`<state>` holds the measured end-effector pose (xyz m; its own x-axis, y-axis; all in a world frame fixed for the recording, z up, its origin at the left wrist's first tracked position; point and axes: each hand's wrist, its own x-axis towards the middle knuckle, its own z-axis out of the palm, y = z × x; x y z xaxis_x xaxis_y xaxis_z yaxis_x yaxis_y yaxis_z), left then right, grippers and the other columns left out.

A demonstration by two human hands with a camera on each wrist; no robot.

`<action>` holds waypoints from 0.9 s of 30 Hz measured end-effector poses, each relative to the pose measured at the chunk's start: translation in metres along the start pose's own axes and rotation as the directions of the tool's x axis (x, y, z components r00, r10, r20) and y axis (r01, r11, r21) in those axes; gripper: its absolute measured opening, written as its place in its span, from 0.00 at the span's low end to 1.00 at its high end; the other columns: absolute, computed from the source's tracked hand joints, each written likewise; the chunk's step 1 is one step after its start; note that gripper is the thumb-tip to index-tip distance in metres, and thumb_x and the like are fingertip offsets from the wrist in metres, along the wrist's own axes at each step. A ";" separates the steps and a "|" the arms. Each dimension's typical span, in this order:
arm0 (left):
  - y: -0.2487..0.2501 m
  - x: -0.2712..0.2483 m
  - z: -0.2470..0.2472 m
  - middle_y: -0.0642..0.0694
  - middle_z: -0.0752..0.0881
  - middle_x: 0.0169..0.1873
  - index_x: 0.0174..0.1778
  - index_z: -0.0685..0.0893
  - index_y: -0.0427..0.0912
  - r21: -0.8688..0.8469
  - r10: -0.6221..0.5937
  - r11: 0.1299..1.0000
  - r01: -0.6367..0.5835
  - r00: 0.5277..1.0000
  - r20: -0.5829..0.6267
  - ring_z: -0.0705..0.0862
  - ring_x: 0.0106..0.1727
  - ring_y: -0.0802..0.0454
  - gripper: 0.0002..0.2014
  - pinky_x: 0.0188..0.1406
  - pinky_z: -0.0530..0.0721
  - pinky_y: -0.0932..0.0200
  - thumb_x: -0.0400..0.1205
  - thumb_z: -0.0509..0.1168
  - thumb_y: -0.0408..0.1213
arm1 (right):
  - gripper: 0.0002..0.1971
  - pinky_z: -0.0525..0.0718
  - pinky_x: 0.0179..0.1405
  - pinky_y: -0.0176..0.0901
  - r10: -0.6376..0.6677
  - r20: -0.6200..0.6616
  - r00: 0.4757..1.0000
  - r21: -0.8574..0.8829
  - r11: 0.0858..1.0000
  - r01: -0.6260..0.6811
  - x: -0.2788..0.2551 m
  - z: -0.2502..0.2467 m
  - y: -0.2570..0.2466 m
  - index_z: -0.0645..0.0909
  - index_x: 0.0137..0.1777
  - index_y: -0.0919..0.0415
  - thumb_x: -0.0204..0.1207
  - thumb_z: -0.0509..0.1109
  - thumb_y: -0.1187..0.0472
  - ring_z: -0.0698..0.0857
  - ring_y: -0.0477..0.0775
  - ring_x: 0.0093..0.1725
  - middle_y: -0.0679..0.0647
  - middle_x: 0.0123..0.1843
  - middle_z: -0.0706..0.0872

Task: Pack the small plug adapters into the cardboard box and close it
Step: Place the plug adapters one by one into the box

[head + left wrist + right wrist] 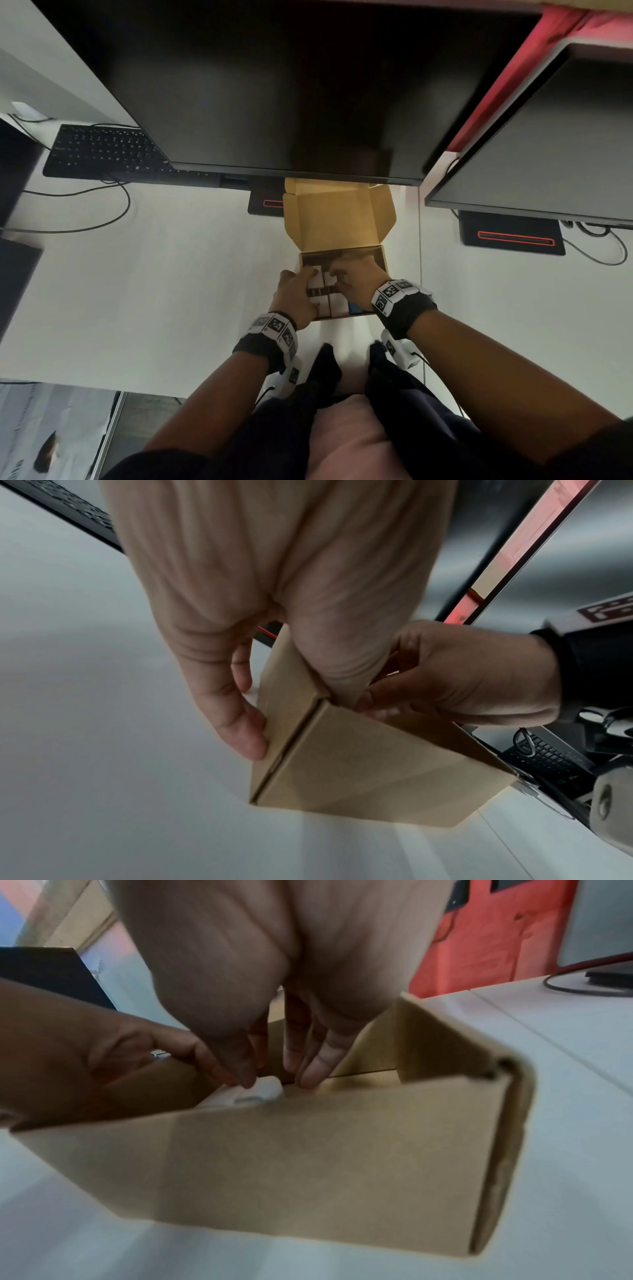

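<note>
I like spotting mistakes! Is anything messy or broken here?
No, nothing stands out. The box sits flat on the desk with its lid up. The adapters lie in neat rows inside, under the left hand and right hand. None has spilled.

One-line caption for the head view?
Left hand and right hand arrange white adapters in the open cardboard box on a white desk.
</note>
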<state>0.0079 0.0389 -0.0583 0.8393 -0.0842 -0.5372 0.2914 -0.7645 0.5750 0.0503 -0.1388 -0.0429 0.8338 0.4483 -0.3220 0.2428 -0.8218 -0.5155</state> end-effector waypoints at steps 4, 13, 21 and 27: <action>0.000 -0.001 0.000 0.44 0.68 0.57 0.72 0.71 0.53 0.000 0.003 1.000 -0.003 1.000 -0.003 0.73 0.50 0.44 0.33 0.51 0.79 0.58 0.71 0.72 0.32 | 0.17 0.81 0.67 0.54 -0.074 0.146 0.986 -0.138 0.986 0.095 0.007 0.004 -0.005 0.88 0.58 0.54 0.74 0.69 0.70 0.84 0.58 0.65 0.53 0.66 0.87; -0.003 -0.005 -0.001 0.46 0.66 0.56 0.75 0.69 0.53 0.003 -0.018 1.000 0.018 1.000 0.004 0.72 0.51 0.45 0.35 0.53 0.78 0.59 0.72 0.72 0.33 | 0.20 0.84 0.62 0.54 -0.093 0.108 0.990 -0.200 0.973 0.113 0.007 0.011 0.000 0.89 0.57 0.50 0.72 0.70 0.74 0.86 0.59 0.62 0.52 0.63 0.88; -0.024 -0.008 -0.016 0.42 0.73 0.58 0.75 0.69 0.54 0.028 -0.046 0.999 0.046 0.999 -0.022 0.70 0.49 0.49 0.35 0.47 0.72 0.62 0.71 0.71 0.33 | 0.14 0.82 0.59 0.44 -0.141 -0.148 0.979 0.074 0.986 0.153 -0.011 -0.006 0.002 0.89 0.57 0.58 0.78 0.66 0.71 0.86 0.57 0.54 0.58 0.57 0.89; -0.052 -0.014 -0.033 0.38 0.75 0.61 0.77 0.68 0.53 0.020 -0.113 0.993 0.115 0.991 -0.071 0.73 0.55 0.47 0.38 0.54 0.72 0.63 0.71 0.73 0.34 | 0.11 0.84 0.48 0.40 0.017 -0.404 0.915 0.134 0.990 0.041 -0.025 -0.021 0.026 0.89 0.53 0.63 0.76 0.68 0.71 0.88 0.60 0.40 0.61 0.46 0.91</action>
<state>-0.0041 0.1007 -0.0600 0.8314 0.0483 -0.5535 0.3762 -0.7820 0.4969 0.0465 -0.1786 -0.0314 0.9670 0.2543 0.0177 0.2082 -0.7479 -0.6303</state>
